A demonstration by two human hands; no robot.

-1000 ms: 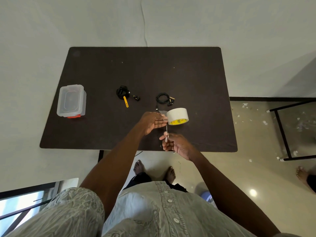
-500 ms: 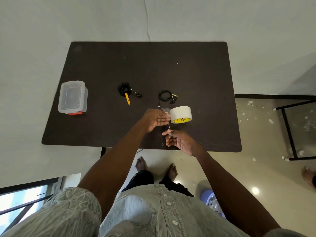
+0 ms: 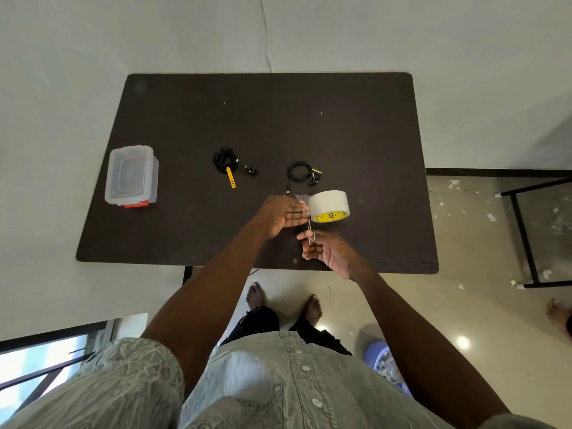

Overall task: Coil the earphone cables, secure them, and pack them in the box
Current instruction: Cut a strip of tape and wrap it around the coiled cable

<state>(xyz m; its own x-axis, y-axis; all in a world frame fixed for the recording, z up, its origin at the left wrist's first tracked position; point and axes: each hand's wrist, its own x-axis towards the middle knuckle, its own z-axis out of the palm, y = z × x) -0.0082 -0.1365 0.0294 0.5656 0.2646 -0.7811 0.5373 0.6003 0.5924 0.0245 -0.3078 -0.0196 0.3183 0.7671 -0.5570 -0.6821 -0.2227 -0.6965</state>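
Two black coiled earphone cables lie mid-table: one [image 3: 225, 158] with a yellow tie, the other [image 3: 297, 171] to its right, untied. A clear plastic box [image 3: 131, 176] with a red latch stands at the left. A white tape roll [image 3: 329, 205] sits near the front, with a short strip pulled off toward my left hand [image 3: 281, 213], whose fingertips pinch the strip's end. My right hand [image 3: 329, 253] grips small metal scissors [image 3: 310, 232], and the blades point up at the strip.
The dark table [image 3: 356, 134] stands against a pale wall. My bare feet show below its front edge. A black metal frame [image 3: 526, 236] stands on the littered floor to the right, with another person's foot [image 3: 557, 317] near it.
My right hand has brought the scissors slightly nearer to the tape strip. The left hand stays at the strip's end, and everything on the table stays where it was.
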